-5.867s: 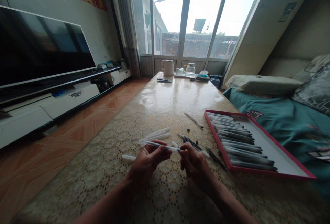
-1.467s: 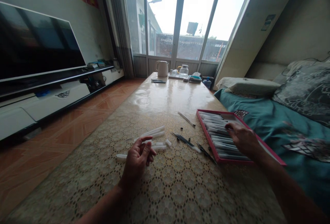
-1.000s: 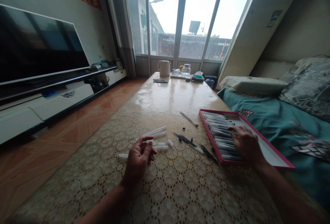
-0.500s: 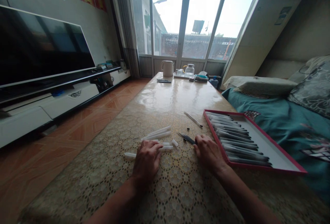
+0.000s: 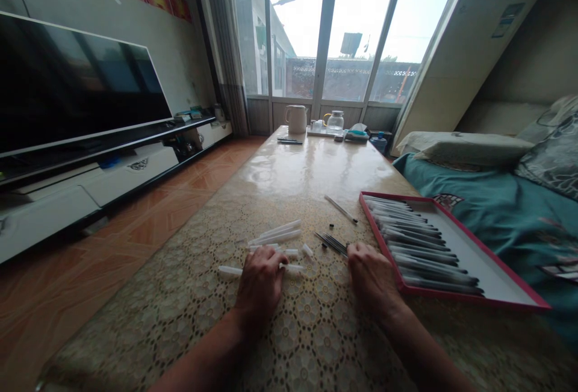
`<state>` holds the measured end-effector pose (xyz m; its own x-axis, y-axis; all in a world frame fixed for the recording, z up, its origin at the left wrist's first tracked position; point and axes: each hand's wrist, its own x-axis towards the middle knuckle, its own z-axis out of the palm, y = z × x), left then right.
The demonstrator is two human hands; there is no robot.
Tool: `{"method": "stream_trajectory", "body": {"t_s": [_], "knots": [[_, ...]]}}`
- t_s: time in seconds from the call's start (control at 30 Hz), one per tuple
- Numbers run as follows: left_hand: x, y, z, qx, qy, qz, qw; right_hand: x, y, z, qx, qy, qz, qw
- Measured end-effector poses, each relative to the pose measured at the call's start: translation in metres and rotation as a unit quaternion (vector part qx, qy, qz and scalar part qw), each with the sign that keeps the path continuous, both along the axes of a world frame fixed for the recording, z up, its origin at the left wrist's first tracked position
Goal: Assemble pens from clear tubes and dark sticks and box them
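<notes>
Left hand (image 5: 261,280) lies over the pen barrels (image 5: 277,231), right hand (image 5: 371,276) by the refills (image 5: 333,241) (likely light, slippery; pinch mid-length); whether the fingers pinch, I cannot tell

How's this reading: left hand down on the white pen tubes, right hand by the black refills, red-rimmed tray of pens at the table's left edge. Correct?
No: the head view shows the red-rimmed tray at the right edge of the table. The left hand is on the white pen tubes, the right hand by the black refills.

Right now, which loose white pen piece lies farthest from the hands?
The thin white stick, lying alone beyond the black refills, beside the red tray near its far end.
</notes>
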<state>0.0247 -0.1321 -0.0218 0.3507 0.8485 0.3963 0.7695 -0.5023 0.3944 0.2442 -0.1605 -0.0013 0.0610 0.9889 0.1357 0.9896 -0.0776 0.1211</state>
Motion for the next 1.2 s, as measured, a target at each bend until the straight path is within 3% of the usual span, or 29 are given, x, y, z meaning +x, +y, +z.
{"method": "stream_trajectory", "body": {"t_s": [0.17, 0.3, 0.47, 0.7, 0.8, 0.9, 1.07, 1.2], "knots": [[0.001, -0.002, 0.004, 0.06, -0.1, -0.022, 0.993, 0.005, 0.002, -0.008, 0.036, 0.006, 0.011, 0.999], [-0.001, -0.007, 0.005, 0.067, -0.194, -0.011, 0.979, 0.006, 0.0, -0.007, 0.09, 0.091, 0.018, 0.992], [0.001, -0.012, 0.008, -0.059, -0.325, 0.012, 0.944, 0.0, -0.004, -0.006, 0.114, 0.271, 0.047, 0.955], [0.004, 0.003, 0.007, -0.171, -0.482, -0.005, 0.859, -0.001, -0.005, -0.007, 0.159, 0.359, 0.057, 0.918], [0.0, 0.011, 0.003, -0.198, -0.494, 0.013, 0.847, -0.002, -0.006, -0.006, 0.157, 0.376, 0.064, 0.911], [-0.002, 0.013, 0.0, -0.175, -0.467, 0.037, 0.866, -0.004, -0.006, -0.007, 0.146, 0.375, 0.07, 0.913], [0.0, 0.006, 0.002, -0.036, -0.267, 0.027, 0.963, -0.005, -0.004, -0.011, 0.139, 0.359, 0.07, 0.92], [-0.01, -0.004, 0.014, -0.033, -0.15, 0.006, 0.988, -0.001, -0.003, -0.013, 0.136, 0.337, 0.068, 0.929]]}}
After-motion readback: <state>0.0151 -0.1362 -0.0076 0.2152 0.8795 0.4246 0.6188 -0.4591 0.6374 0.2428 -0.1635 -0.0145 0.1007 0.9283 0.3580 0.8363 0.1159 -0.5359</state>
